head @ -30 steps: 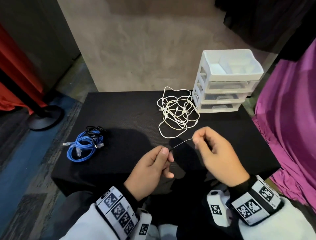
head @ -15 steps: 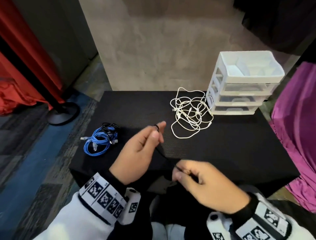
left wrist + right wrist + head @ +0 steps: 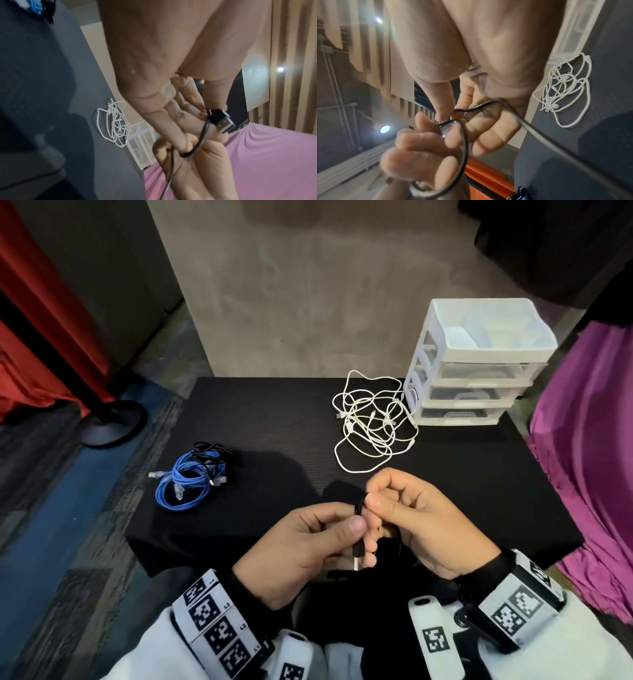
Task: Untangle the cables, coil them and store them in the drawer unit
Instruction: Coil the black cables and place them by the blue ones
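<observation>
Both hands meet over the near edge of the black table and hold a thin black USB cable. My left hand pinches its USB plug between thumb and fingers, the metal end pointing down. My right hand pinches a loop of the same cable next to the left thumb. A tangle of white cables lies at the back, in front of the white three-drawer unit, whose drawers look closed. A blue coil mixed with black cables lies at the left.
A purple cloth hangs close on the right of the table. A red curtain and a black stand base are on the floor at the left. A grey wall rises behind the table.
My hands, spread apart with the cable stretched between them, have come together. The right hand rose to meet the left, and the cable now bends into a loop between them.
</observation>
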`<state>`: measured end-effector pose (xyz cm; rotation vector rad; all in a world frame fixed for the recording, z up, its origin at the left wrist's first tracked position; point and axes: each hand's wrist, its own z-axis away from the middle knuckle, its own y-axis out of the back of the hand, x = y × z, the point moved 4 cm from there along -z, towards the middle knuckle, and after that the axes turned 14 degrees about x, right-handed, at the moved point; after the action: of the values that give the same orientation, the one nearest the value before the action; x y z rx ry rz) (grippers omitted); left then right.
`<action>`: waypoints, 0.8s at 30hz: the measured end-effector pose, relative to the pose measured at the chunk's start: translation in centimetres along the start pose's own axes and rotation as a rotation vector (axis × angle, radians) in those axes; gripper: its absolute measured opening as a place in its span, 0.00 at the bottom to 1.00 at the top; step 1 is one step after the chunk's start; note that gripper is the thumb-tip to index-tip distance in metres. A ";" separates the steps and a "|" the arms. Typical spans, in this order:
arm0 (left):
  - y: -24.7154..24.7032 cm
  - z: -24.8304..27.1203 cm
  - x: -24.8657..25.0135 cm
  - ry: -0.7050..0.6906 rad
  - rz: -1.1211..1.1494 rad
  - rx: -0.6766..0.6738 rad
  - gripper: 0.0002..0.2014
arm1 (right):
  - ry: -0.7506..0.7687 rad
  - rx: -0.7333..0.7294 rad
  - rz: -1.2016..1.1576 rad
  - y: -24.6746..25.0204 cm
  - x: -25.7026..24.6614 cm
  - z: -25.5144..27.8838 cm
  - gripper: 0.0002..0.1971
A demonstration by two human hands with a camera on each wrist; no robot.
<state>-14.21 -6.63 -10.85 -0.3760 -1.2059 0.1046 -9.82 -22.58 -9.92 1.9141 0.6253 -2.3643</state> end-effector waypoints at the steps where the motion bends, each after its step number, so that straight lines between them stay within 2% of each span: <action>1: 0.2 0.0 0.0 0.002 -0.017 0.020 0.12 | 0.016 0.019 0.047 0.1 0.2 -0.1 0.06; 3: 0.4 0.1 -0.1 0.006 -0.056 0.072 0.07 | 0.039 0.066 0.119 0.3 0.5 -0.4 0.07; 6: 1.3 -0.1 -0.4 -0.013 -0.071 0.202 0.06 | 0.044 0.102 0.133 0.2 0.5 -0.5 0.07; 11: 3.9 -1.4 -1.4 -0.242 -0.364 0.522 0.10 | 0.116 0.131 0.255 -0.3 0.6 -0.2 0.01; 13: 4.4 -1.4 -1.6 -0.341 -0.590 0.557 0.12 | 0.140 0.139 0.323 -0.7 0.8 -0.3 0.01; 15: 4.5 -1.5 -1.6 -0.394 -0.674 0.495 0.09 | 0.162 0.152 0.389 -0.7 0.7 -0.5 0.02; 17: 4.4 -1.3 -1.6 -0.306 -0.441 0.336 0.06 | 0.161 0.119 0.427 -0.7 0.7 -0.6 0.02; 19: 3.7 -0.7 -1.4 -0.132 -0.108 0.177 0.03 | 0.156 0.062 0.418 -0.7 0.5 -0.5 0.02; 21: 2.8 0.0 -0.9 0.048 0.113 0.132 0.08 | 0.177 0.039 0.407 -0.8 0.1 -0.5 0.02; 24: 2.3 0.1 -0.8 0.168 0.183 0.183 0.17 | 0.208 0.004 0.395 -1.4 -0.6 -0.4 0.02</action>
<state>-14.28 -4.72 -12.27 -0.3277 -0.9856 0.3330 -9.70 -21.29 -9.03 2.0714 0.2191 -1.9470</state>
